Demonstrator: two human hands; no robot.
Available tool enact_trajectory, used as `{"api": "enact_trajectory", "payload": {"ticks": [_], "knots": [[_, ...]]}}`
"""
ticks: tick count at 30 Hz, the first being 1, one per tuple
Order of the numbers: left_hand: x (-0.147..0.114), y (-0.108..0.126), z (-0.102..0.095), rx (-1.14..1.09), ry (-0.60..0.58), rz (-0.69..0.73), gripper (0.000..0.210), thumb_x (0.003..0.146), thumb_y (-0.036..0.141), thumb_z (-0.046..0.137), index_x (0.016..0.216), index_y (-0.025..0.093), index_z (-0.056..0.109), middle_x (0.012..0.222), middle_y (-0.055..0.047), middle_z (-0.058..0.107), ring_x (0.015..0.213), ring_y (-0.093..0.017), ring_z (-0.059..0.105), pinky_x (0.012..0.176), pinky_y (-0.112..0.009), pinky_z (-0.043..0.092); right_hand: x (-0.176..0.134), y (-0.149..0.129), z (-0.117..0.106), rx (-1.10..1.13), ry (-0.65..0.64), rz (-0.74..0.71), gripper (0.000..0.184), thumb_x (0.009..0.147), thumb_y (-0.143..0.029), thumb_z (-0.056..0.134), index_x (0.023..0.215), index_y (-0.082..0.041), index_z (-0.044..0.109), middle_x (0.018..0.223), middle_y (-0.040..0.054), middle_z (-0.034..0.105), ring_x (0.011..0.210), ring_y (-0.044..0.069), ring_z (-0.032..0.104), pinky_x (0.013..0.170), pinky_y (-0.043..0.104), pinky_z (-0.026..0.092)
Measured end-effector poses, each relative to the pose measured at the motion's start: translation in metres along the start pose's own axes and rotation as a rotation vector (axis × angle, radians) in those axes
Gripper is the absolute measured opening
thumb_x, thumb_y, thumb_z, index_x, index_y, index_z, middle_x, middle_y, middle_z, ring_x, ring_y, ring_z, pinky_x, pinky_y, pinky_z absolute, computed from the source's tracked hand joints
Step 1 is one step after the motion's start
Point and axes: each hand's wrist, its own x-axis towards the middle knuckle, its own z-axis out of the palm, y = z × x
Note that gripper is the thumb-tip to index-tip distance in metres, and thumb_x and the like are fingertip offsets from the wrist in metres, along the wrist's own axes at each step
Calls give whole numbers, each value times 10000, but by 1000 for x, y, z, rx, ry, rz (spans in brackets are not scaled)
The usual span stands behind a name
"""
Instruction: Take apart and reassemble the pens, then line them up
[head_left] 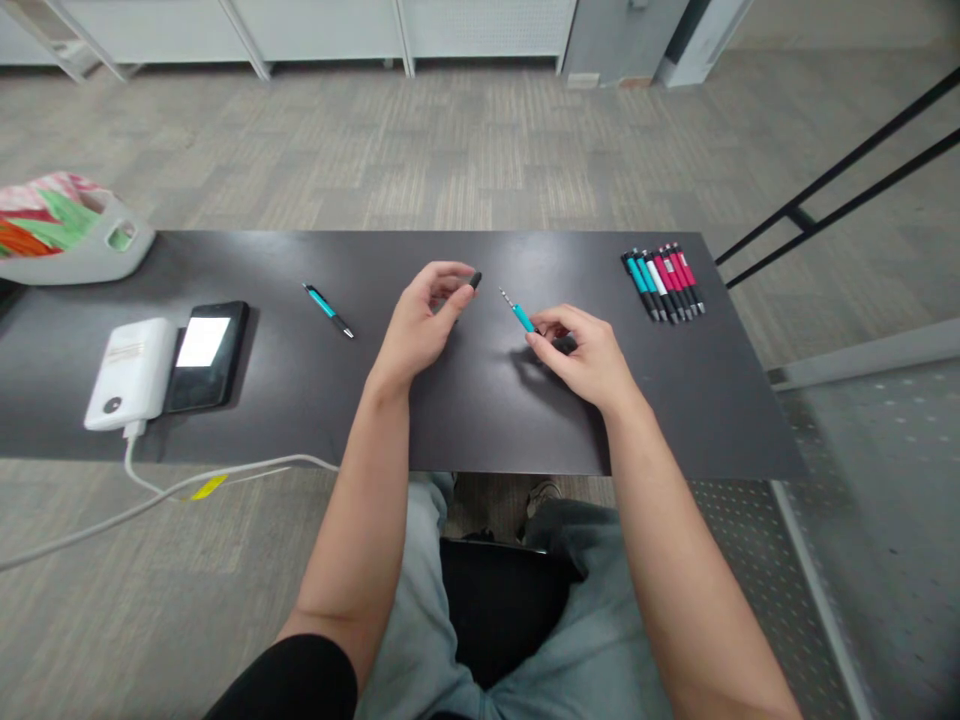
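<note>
Above the middle of the dark table, my left hand [426,320] pinches a short black pen part [475,280] between thumb and fingers. To its right, my right hand [581,350] is closed on a turquoise pen barrel [523,318]. A thin, metallic-looking tip sticks out of the barrel toward my left hand, and the barrel's black end runs under my fingers. The two pen parts are apart. Left of my hands lies a whole turquoise and black pen [328,310]. Several pens [664,283] in turquoise, white and pinkish red lie side by side at the right.
A black phone [196,385] rests against a white power bank [129,372], whose white cable [247,466] drops over the front edge. A white basket [120,262] with colourful contents stands at the far left. Black metal bars [806,222] rise beyond the table's right end.
</note>
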Motion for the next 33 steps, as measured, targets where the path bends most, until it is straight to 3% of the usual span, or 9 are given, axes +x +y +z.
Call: {"api": "enact_trajectory", "payload": {"ticks": [4, 18, 26, 33], "knots": [[8, -6, 2, -263, 63, 62, 547, 1033, 746, 872, 1368, 322, 791, 1007, -33, 815, 1019, -235, 796, 938, -351, 608, 0, -1, 3, 15, -37, -21, 95, 1068, -390, 798, 1099, -305, 825, 912, 34, 765, 804, 254, 698, 839, 428, 628], [11, -2, 16, -367, 182, 49, 519, 984, 692, 974, 1193, 284, 730, 993, -29, 841, 910, -195, 825, 844, -325, 644, 1, -4, 7, 35, -88, -65, 65, 1069, -327, 777, 1098, -283, 815, 932, 32, 779, 799, 232, 698, 808, 392, 593], [10, -2, 16, -355, 141, 51, 580, 956, 753, 969, 1179, 280, 717, 1042, -42, 867, 880, -187, 835, 783, -305, 653, 1, -2, 8, 22, -94, -42, 69, 1073, -331, 773, 1115, -291, 812, 932, 34, 768, 805, 243, 697, 822, 412, 597], [8, 0, 16, -378, 99, 58, 639, 899, 797, 993, 1157, 278, 724, 1053, -50, 859, 932, -211, 860, 852, -338, 702, 1, -5, 7, 10, -85, -36, 75, 1060, -288, 754, 1112, -290, 809, 938, 35, 757, 829, 250, 693, 836, 417, 592]]}}
